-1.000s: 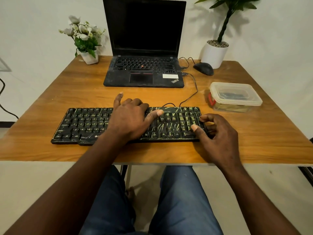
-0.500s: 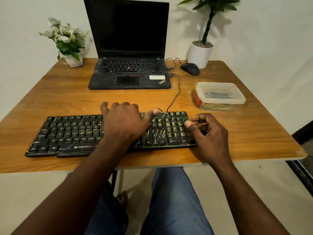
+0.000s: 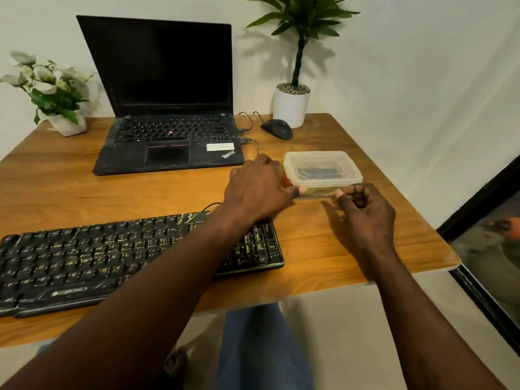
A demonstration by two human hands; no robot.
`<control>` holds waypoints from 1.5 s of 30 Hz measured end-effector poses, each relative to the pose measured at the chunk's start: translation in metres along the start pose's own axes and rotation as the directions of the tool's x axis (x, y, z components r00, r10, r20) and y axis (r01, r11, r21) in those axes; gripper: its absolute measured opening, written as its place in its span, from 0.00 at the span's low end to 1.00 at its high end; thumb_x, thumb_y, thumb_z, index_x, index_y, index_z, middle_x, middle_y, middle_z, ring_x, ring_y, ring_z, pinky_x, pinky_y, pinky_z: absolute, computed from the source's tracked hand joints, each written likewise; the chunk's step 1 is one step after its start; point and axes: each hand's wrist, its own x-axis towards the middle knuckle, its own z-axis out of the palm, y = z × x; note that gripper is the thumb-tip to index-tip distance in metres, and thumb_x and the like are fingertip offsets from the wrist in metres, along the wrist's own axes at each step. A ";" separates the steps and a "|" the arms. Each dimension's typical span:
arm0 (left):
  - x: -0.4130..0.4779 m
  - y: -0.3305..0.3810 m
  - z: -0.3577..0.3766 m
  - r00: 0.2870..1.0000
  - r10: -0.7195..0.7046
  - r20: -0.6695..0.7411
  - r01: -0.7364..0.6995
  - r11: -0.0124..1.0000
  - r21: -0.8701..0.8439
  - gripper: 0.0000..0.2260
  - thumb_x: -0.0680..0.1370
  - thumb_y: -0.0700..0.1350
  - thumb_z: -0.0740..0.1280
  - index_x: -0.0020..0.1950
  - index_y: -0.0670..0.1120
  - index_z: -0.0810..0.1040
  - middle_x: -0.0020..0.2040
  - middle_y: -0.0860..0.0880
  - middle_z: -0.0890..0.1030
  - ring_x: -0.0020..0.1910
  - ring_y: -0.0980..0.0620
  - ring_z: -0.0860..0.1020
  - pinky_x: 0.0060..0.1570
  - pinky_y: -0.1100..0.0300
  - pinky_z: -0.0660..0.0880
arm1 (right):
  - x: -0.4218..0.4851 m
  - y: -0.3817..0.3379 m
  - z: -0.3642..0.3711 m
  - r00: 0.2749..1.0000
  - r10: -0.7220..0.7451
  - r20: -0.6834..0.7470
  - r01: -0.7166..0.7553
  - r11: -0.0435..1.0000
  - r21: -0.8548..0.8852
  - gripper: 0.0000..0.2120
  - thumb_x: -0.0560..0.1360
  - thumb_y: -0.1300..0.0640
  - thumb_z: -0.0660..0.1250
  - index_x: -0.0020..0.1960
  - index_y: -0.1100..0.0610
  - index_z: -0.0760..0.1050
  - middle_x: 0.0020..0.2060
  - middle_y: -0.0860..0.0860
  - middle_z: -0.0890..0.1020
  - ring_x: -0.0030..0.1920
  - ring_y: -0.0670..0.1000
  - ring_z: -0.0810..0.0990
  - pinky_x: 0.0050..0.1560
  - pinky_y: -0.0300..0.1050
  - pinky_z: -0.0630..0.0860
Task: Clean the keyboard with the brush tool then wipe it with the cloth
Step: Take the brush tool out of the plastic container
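Head view: the box looks light, stiff, slippery; hold its sides. Left hand touches its left side, right hand curls by its front; grip unclear.

Keyboard: black, full-size, keys streaked with yellowish marks, "ZEBRONICS" lettered on the near edge. It lies flat at the near left of the surface, with its left end cut off by the frame. Box: clear plastic, lid on, upright, beyond the keyboard's right end and apart from it. A dark item shows through the lid and yellowish material through the near wall. Brush and cloth cannot be identified.
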 end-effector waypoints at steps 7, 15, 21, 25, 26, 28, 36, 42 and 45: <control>0.053 0.007 0.014 0.992 0.034 0.118 0.001 0.959 -0.283 0.43 0.70 0.66 0.75 0.77 0.46 0.65 0.72 0.45 0.70 0.68 0.45 0.70 0.60 0.57 0.69 | 0.042 0.021 -0.007 0.985 0.071 -0.156 -0.064 0.997 0.050 0.12 0.80 0.42 0.70 0.53 0.50 0.79 0.47 0.45 0.84 0.49 0.47 0.82 0.48 0.43 0.79; 0.079 0.021 0.018 0.962 0.099 0.256 -0.052 0.982 -0.183 0.50 0.66 0.70 0.75 0.79 0.45 0.64 0.71 0.44 0.69 0.66 0.46 0.71 0.58 0.55 0.71 | 0.066 0.022 0.002 0.997 0.069 -0.035 -0.070 0.997 -0.033 0.17 0.82 0.38 0.64 0.50 0.49 0.84 0.43 0.43 0.85 0.45 0.44 0.83 0.44 0.44 0.81; 0.052 0.030 0.010 0.954 0.131 0.268 -0.118 0.991 -0.066 0.52 0.63 0.76 0.72 0.77 0.46 0.66 0.68 0.46 0.72 0.64 0.47 0.71 0.62 0.49 0.74 | 0.050 0.027 -0.010 0.998 0.058 -0.032 -0.059 0.998 -0.028 0.11 0.81 0.45 0.67 0.46 0.50 0.83 0.41 0.44 0.84 0.44 0.45 0.83 0.40 0.43 0.78; 0.023 0.039 0.004 0.946 0.173 0.276 -0.204 0.975 0.089 0.56 0.61 0.83 0.63 0.78 0.49 0.62 0.71 0.45 0.70 0.69 0.43 0.68 0.70 0.43 0.66 | 0.023 0.027 -0.025 0.998 0.044 -0.042 -0.045 0.999 -0.028 0.11 0.82 0.47 0.67 0.46 0.50 0.83 0.40 0.44 0.85 0.42 0.42 0.83 0.38 0.38 0.76; 0.016 0.042 0.004 0.944 0.189 0.270 -0.229 0.965 0.127 0.56 0.60 0.84 0.61 0.79 0.50 0.61 0.72 0.45 0.69 0.71 0.42 0.66 0.72 0.42 0.62 | 0.016 0.027 -0.028 0.998 0.041 -0.042 -0.042 0.999 -0.010 0.10 0.82 0.48 0.67 0.47 0.50 0.84 0.41 0.44 0.85 0.42 0.42 0.83 0.39 0.39 0.77; 0.002 0.049 0.006 0.945 0.223 0.240 -0.267 0.948 0.171 0.56 0.61 0.84 0.60 0.78 0.48 0.62 0.72 0.44 0.69 0.71 0.42 0.65 0.75 0.42 0.58 | 0.005 0.026 -0.032 0.998 0.020 -0.055 -0.020 1.000 -0.006 0.09 0.82 0.49 0.67 0.50 0.49 0.85 0.43 0.43 0.86 0.44 0.42 0.84 0.41 0.41 0.80; -0.012 0.053 0.003 0.949 0.269 0.165 -0.292 0.946 0.138 0.50 0.63 0.83 0.60 0.70 0.46 0.72 0.62 0.46 0.76 0.60 0.45 0.73 0.63 0.48 0.69 | -0.010 0.024 -0.037 0.983 -0.096 -0.158 0.092 0.995 -0.033 0.15 0.82 0.44 0.66 0.55 0.53 0.87 0.48 0.46 0.88 0.47 0.43 0.85 0.46 0.48 0.83; -0.005 0.047 -0.020 0.928 0.171 0.330 -0.149 0.985 -0.089 0.43 0.61 0.84 0.61 0.58 0.51 0.78 0.48 0.54 0.80 0.47 0.52 0.78 0.45 0.54 0.78 | -0.013 0.018 -0.039 0.979 -0.127 -0.162 0.140 0.988 0.071 0.21 0.82 0.38 0.58 0.40 0.47 0.80 0.35 0.44 0.82 0.37 0.44 0.79 0.37 0.42 0.74; 0.002 0.042 -0.031 0.924 0.161 0.347 -0.059 0.957 -0.285 0.44 0.63 0.82 0.61 0.67 0.52 0.79 0.60 0.54 0.81 0.56 0.52 0.78 0.57 0.50 0.78 | -0.012 0.019 -0.039 0.988 -0.099 -0.115 0.108 0.991 0.075 0.21 0.82 0.38 0.58 0.47 0.50 0.82 0.38 0.45 0.83 0.39 0.43 0.79 0.39 0.44 0.74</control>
